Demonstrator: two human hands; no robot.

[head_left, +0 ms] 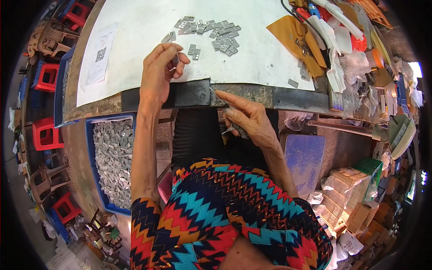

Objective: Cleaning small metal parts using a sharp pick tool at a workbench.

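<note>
My left hand (pixel 156 74) is raised over the table's near edge. Its fingers are curled and pinch a small grey rectangular piece (pixel 176 59), mostly hidden by them. Lower and to the right, my right hand (pixel 249 118) is closed round a slim pointed metal tool (pixel 213 91), index finger laid along it. The tool's tip is at the dark edge strip; its grip end is hidden in the palm, with something greyish bunched there. Beyond the left hand, several similar grey pieces (pixel 223 32) lie scattered on the white sheet (pixel 148 22). A pair of them (pixel 194 51) lies closest to the fingers.
A blue tray (pixel 96 180) full of grey pieces stands low at the left. A printed paper (pixel 101 54) lies on the sheet's left side. Brown wrapping (pixel 288 38), plastic bags and tools crowd the right. A lamp (pixel 400 135) juts out at the right.
</note>
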